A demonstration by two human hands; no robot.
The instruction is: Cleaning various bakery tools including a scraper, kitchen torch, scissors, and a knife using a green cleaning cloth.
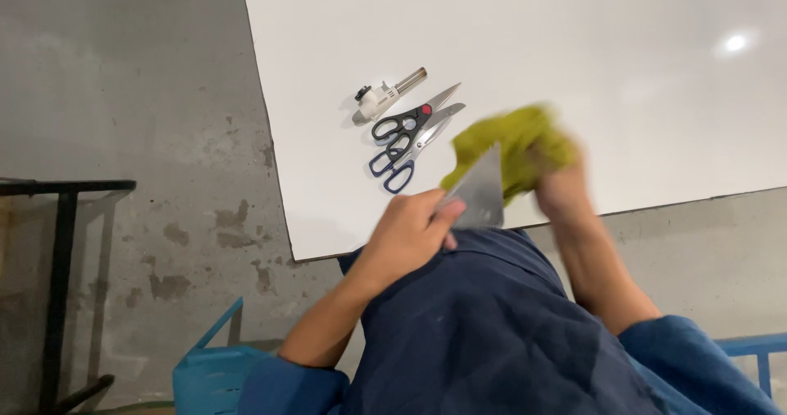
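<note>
Head view, looking down: left hand (410, 231) at lower centre, closed around the handle end of a metal blade (482, 192); right hand (561, 187) just right of it, blurred, clutching a yellow-green cloth (512, 140) against the blade's upper edge. Above and left on the white table (574, 46): two pairs of scissors (410, 136) side by side, small white torch (385, 95) beside them.

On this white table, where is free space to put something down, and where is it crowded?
The white table is bare beyond and to the right of the green cloth, toward the far edge. It is crowded near the left edge: small torch, black-handled scissors, blue-handled scissors. Left hand holds a metal blade there; right hand holds the cloth.
</note>
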